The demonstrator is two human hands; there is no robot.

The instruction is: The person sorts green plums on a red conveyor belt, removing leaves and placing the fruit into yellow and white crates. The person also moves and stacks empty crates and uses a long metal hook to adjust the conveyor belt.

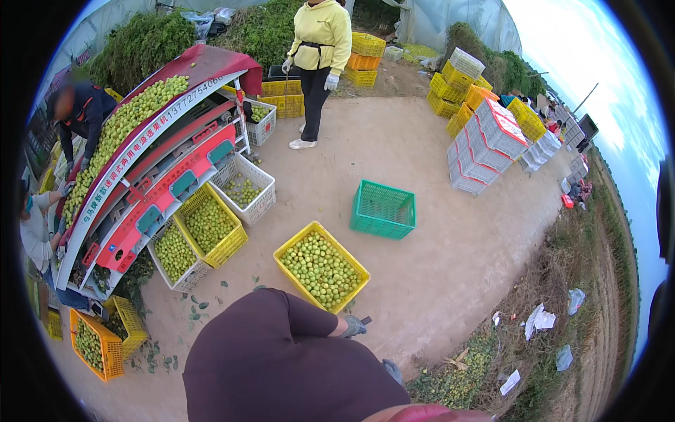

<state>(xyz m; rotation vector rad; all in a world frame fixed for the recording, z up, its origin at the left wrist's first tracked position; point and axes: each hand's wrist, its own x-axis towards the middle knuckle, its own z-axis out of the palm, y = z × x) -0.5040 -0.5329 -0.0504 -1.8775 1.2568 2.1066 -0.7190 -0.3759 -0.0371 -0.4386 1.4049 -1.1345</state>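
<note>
Grip (356, 325) near fruit crate (298, 278), green crate (382, 226) beyond

Pale, hard ground (436, 281) lies under a bright, cloudy sky (605, 63), with green bushes (144, 46) before translucent plastic sheeting (474, 21).

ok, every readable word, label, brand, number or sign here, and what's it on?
Sorting machine, on its curved white strip: a line of red characters, then dark digits. Legible, but I won't copy them out.
Yellow top: any print is too small to read.
Stacked pale crates: none legible.
Nearest yellow crate of green fruit: none legible.
</note>
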